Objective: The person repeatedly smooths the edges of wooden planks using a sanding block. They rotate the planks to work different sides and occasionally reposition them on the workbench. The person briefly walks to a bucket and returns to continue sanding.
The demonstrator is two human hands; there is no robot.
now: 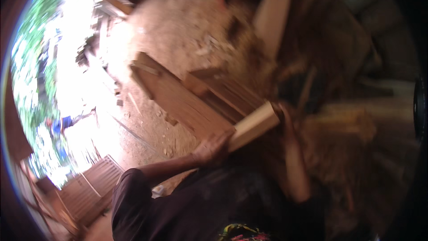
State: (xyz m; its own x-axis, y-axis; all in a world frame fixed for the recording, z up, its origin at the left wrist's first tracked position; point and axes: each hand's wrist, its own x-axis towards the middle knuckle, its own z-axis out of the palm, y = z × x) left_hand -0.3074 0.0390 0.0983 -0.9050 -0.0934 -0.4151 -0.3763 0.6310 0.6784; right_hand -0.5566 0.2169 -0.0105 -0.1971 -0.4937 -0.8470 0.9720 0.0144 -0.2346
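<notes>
A short, pale, squared piece of wood (254,127) is held crosswise in front of my body, its right end raised. My left hand (214,147) is closed round its near left end. My right hand (286,115) is at the far right end, blurred and in shade, with its fingers curled against the wood. Just beyond lies a wide, reddish-brown plank (178,96), slanting away to the upper left. Beside it rests a darker stack of boards (225,91). The wood piece covers the near ends of these boards.
Dirt ground (171,27) strewn with wood chips spreads ahead. A tall board (274,15) leans at the upper right, and a yellowish timber (339,122) lies right. Slatted wood (91,189) stands at lower left. A person in blue (61,126) is far left outdoors.
</notes>
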